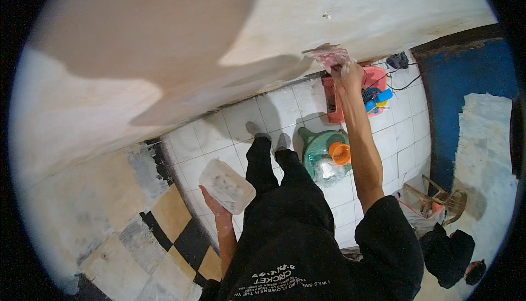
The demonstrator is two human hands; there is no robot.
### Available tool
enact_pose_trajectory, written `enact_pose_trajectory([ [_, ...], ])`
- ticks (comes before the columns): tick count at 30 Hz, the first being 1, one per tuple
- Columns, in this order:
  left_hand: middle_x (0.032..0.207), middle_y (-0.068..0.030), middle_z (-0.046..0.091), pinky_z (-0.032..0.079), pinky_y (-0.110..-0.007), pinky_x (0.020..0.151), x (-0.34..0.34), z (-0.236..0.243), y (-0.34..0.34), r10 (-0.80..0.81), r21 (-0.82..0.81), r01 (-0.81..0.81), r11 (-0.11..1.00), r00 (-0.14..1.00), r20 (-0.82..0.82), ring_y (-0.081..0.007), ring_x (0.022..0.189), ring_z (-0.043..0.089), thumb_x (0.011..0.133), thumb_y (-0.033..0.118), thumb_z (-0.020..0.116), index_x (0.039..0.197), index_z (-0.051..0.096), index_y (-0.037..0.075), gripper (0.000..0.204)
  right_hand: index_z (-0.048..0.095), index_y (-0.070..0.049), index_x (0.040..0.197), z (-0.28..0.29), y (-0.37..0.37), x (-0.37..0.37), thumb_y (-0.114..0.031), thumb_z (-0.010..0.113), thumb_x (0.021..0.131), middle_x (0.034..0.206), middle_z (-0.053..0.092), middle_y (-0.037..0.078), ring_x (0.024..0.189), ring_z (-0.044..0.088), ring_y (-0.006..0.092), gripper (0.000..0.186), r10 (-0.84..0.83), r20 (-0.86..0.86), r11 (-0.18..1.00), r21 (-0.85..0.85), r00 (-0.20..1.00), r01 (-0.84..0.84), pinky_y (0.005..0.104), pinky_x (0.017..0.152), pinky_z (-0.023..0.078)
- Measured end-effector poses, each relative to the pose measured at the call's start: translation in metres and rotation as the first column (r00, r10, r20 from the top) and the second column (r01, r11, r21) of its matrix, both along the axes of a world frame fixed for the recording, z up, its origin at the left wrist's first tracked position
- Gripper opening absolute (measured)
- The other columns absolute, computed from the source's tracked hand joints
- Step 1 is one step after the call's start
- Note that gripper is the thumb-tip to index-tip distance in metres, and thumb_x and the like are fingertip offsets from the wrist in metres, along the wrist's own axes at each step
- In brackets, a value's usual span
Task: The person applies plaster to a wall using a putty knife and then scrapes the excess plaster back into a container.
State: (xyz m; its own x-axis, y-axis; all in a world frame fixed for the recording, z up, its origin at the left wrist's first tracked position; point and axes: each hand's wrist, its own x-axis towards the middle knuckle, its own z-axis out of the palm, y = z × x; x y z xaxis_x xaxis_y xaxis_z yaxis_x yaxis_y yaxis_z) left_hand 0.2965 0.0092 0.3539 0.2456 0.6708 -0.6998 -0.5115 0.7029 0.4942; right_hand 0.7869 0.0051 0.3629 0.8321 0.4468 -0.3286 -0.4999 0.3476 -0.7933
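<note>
So we've got the pale plastic tub (227,185) over on the left, cradled in our left hand (218,206), which is wrapped round its near left side. Looks like thin, semi-stiff plastic to us: probably light by itself, a bit heavier with whatever whitish stuff (223,183) is in there (can't make out how much). We'd keep the palm spread low under it instead of pinching the rim, since that could flex or slip.

Over on the far right, our right hand (349,74) is closed on a pinkish flat piece (329,55) at the wall (290,10); can't tell if it's actually touching. We guess it's light, thin and bendy, maybe slick too, so a firm hold on its right end makes sense. The green basin (313,150) with the orange cup (340,154) sits nearer than that hand, on the tiled floor (402,142)
</note>
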Motion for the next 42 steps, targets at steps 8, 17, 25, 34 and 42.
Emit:
enact_pose_trajectory([
  [8,0.129,-0.0128,0.050,0.044,-0.044,0.097,0.009,0.000,0.007,0.004,-0.026,-0.001,1.000,0.996,0.092,-0.0299,0.115,0.051,0.092,0.060,0.036,0.136,0.038,0.006,0.069,0.064,0.001,0.091,-0.087,-0.023,-0.011,-0.007,0.065,0.079,0.077,0.064,0.010,0.081,0.064,0.0233,0.015,0.343,0.430,0.873,-0.474,0.835,-0.114,0.0353,0.068,0.053],
  [17,0.133,-0.0146,0.046,0.041,-0.053,0.097,-0.006,-0.020,0.004,0.031,-0.059,-0.027,0.998,0.997,0.074,-0.0356,0.115,0.049,0.091,0.061,0.034,0.139,0.034,0.008,0.072,0.063,0.002,0.092,-0.058,-0.025,0.010,0.003,0.052,0.083,0.091,0.062,0.011,0.079,0.063,0.0227,0.014,0.371,0.501,0.836,-0.547,0.782,-0.047,0.0369,0.072,0.054],
  [25,0.132,-0.0114,0.049,0.042,-0.043,0.099,-0.001,-0.009,-0.005,-0.036,-0.039,0.038,0.999,0.998,0.054,-0.0293,0.117,0.050,0.093,0.058,0.035,0.138,0.037,0.008,0.067,0.062,0.004,0.090,-0.143,-0.037,-0.001,-0.005,0.052,0.087,0.070,0.061,0.013,0.060,0.062,0.0254,0.014,0.181,0.185,0.962,-0.236,0.966,-0.135,0.0375,0.058,0.055],
  [34,0.133,-0.0127,0.047,0.042,-0.048,0.098,0.004,0.013,-0.008,-0.063,0.014,0.066,0.998,0.980,-0.190,-0.0326,0.118,0.048,0.092,0.060,0.035,0.138,0.036,0.007,0.071,0.056,0.006,0.094,-0.110,0.037,-0.026,-0.002,0.041,0.088,0.091,0.060,0.014,0.079,0.063,0.0271,0.019,-0.059,-0.229,0.988,-0.151,0.972,0.024,0.0485,0.072,0.055],
  [42,0.138,-0.0150,0.041,0.039,-0.049,0.100,0.007,-0.002,-0.001,-0.122,-0.006,0.122,0.993,0.985,-0.121,-0.0343,0.122,0.045,0.092,0.060,0.033,0.140,0.032,0.006,0.073,0.059,0.002,0.089,-0.024,-0.035,-0.030,0.000,0.048,0.084,0.081,0.061,0.011,0.073,0.063,0.0226,0.013,-0.090,-0.098,0.996,-0.022,0.991,0.088,0.0376,0.064,0.054],
])
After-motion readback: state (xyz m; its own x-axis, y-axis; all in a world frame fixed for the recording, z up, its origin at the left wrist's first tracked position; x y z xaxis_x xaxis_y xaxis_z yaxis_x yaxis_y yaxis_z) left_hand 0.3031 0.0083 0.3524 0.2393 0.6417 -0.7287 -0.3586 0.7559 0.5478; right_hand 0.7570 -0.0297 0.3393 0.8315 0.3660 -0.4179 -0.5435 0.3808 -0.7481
